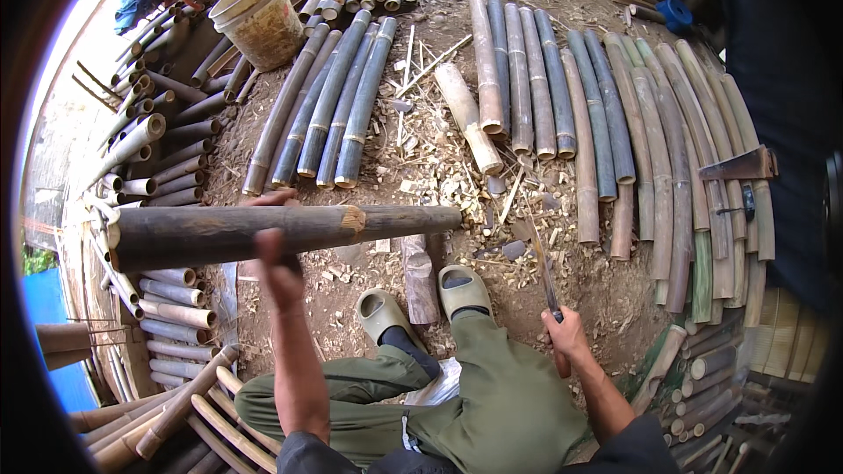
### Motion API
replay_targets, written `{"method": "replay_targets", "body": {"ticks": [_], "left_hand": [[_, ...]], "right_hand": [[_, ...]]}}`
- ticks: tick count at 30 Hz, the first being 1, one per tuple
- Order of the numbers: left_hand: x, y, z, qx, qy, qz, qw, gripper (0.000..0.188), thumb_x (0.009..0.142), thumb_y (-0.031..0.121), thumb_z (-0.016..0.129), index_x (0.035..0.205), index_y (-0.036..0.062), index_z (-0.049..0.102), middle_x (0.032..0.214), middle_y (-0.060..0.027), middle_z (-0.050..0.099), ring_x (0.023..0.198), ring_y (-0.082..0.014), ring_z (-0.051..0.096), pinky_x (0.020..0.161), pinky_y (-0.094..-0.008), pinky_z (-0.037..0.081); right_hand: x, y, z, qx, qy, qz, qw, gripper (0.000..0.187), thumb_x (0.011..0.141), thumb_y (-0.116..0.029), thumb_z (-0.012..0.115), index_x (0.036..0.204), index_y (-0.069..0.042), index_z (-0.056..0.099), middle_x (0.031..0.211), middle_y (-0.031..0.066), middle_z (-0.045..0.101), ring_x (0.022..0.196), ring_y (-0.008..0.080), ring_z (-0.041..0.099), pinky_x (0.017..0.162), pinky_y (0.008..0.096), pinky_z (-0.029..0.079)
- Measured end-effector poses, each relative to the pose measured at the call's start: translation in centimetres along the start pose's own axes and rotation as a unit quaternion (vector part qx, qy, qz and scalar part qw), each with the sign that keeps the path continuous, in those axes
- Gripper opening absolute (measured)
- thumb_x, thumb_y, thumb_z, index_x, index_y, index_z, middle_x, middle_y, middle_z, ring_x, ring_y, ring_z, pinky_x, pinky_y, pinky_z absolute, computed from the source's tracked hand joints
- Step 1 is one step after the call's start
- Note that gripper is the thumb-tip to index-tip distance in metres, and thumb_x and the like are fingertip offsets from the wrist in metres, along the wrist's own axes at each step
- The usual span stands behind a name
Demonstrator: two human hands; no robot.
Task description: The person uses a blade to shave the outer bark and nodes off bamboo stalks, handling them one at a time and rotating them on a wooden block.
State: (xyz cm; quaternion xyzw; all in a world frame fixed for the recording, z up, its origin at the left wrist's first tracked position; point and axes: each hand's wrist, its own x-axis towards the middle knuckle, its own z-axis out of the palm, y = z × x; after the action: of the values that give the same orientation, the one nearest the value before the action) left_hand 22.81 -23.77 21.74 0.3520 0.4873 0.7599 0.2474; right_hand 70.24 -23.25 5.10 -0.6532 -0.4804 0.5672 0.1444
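My left hand grips a dark bamboo pole, with fingers showing on its far side and the thumb on the near side. The pole lies level across the view, its thick end to the left and its narrower end above the wood chips. In my right hand is the handle of a machete, whose long thin blade points away from me, over the ground. A short wooden block lies between my sandalled feet, just nearer to me than the pole.
Rows of cut bamboo poles lie ahead and to the right. Pale wood chips litter the ground around a shaved log. A dirty white bucket stands at the far left. A saw rests on the right-hand poles.
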Motion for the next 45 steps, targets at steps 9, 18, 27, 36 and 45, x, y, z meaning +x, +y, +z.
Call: {"method": "replay_targets", "body": {"ticks": [9,18,27,36,45], "left_hand": [[-0.1,10.9,0.4,-0.05,0.028,0.232,0.971,0.071,0.077,0.029,0.073,0.135,0.0054,0.04,0.113,-0.0141,0.054,0.107,-0.0285,0.058,0.106,-0.0485,0.043],[-7.5,10.1,1.1,0.013,-0.087,0.252,0.964,0.085,0.074,0.045,0.083,0.137,0.0109,0.037,0.116,-0.0078,0.052,0.114,-0.0258,0.054,0.111,-0.0484,0.037],[-13.3,10.0,1.9,0.15,0.016,0.273,0.95,0.081,0.079,0.055,0.078,0.131,0.0094,0.037,0.113,-0.0046,0.047,0.107,-0.022,0.052,0.102,-0.046,0.042],[-14.3,9.1,3.0,0.18,0.1,0.268,0.941,0.074,0.082,0.054,0.071,0.133,0.0122,0.037,0.115,-0.0035,0.049,0.108,-0.0222,0.052,0.103,-0.045,0.041],[-14.5,9.4,2.6,0.158,0.065,0.262,0.95,0.073,0.082,0.048,0.072,0.136,0.0122,0.038,0.116,-0.0032,0.05,0.112,-0.0224,0.052,0.105,-0.0444,0.04]], "right_hand": [[-1.0,-6.8,2.7,-0.186,0.053,-0.125,0.973,0.06,0.083,-0.021,0.069,0.135,0.003,0.048,0.092,0.0159,0.062,0.083,0.0259,0.065,0.076,0.0394,0.052],[-0.6,-15.2,5.9,-0.174,0.004,-0.406,0.897,0.049,0.098,-0.024,0.058,0.133,0.009,0.05,0.111,0.0284,0.064,0.096,0.0381,0.069,0.082,0.0444,0.06],[0.1,-21.2,14.0,-0.16,-0.075,-0.667,0.724,0.033,0.098,-0.028,0.06,0.106,0.004,0.055,0.076,0.0177,0.063,0.055,0.028,0.066,0.043,0.0355,0.056],[-1.6,-22.6,14.8,-0.158,-0.117,-0.637,0.746,0.023,0.09,-0.016,0.069,0.099,-0.001,0.055,0.079,0.0169,0.063,0.06,0.0285,0.067,0.05,0.0381,0.058],[-2.5,-23.4,14.9,-0.131,-0.112,-0.669,0.723,0.025,0.093,-0.024,0.065,0.094,-0.001,0.054,0.078,0.0152,0.066,0.064,0.0334,0.07,0.048,0.0399,0.056]]}}
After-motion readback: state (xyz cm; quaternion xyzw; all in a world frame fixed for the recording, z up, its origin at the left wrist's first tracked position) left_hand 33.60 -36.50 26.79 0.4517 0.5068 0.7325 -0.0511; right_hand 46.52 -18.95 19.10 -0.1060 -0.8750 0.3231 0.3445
